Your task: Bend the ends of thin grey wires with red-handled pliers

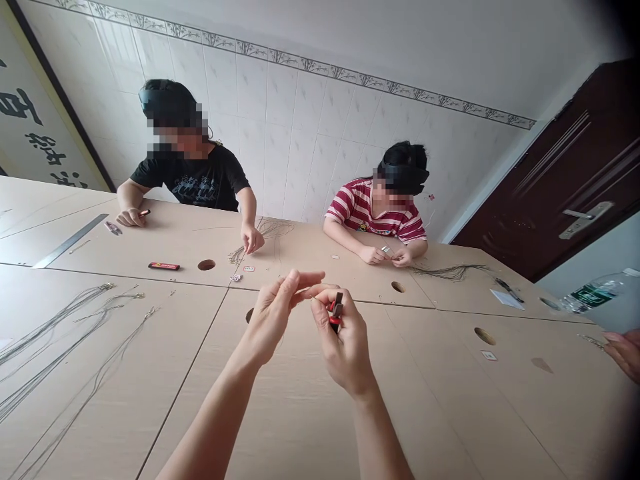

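Over the middle of the table, my left hand (274,310) is closed, its thumb pressed against the fingers. A very thin cord hangs faintly beneath it; what lies between the fingertips is mostly hidden. My right hand (346,337) wraps round a small pair of pliers (337,305) with red and black handles, the dark jaws pointing up. The right thumb and forefinger reach to the left fingertips, where the hands meet or nearly meet. On the left of the table lie bundles of thin grey cords (65,313) with small metal ends.
Two people sit opposite, one hand (251,239) at a cord bundle, another pair holding a small item (386,249). A steel ruler (70,240), a red-black case (164,266), a pen (509,290) and a bottle (600,291) lie around. Another person's hand (625,350) enters at right. Round holes (485,336) pierce the tabletop.
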`<state>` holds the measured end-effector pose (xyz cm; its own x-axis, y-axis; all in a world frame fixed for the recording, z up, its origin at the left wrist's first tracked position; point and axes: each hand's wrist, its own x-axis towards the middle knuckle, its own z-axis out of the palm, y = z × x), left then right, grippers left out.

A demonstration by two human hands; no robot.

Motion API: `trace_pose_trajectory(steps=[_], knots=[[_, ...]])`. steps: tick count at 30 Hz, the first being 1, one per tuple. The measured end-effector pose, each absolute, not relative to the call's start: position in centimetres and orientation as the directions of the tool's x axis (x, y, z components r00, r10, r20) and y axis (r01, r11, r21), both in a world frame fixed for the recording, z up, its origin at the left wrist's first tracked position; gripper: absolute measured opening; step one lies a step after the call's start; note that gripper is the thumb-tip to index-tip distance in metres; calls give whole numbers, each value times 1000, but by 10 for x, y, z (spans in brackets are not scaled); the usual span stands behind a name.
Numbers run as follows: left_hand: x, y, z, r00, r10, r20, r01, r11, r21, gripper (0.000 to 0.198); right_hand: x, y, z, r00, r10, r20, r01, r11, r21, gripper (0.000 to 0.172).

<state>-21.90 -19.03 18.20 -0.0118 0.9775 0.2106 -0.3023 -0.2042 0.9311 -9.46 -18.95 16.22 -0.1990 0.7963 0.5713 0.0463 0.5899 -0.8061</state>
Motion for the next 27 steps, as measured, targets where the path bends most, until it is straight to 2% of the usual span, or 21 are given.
trace_pose_trajectory(steps=[5,11,16,19,23,27], knots=[[-215,-190,181,-13,983,185,-237,-182,954,42,-93,-185,161,-129,769,627,36,635,-772,7],[-211,-186,179,-96,986,135,-352,-160,922,44,-96,-185,159,-117,825,553,-40,553,-832,10],[-214,-188,181,-105,980,171,-407,-199,892,38,-99,-188,161,-117,856,504,-28,504,-863,14],[-215,-187,182,-84,988,131,-471,-155,869,36,-99,-189,163,-149,873,465,-63,461,-885,15],[-219,-185,183,-54,996,77,-608,-95,789,32,-97,-189,165,-182,885,430,-98,418,-903,19],[-237,-178,185,-90,994,63,-776,-110,622,35,-91,-187,165,-189,891,412,-116,396,-911,22]])
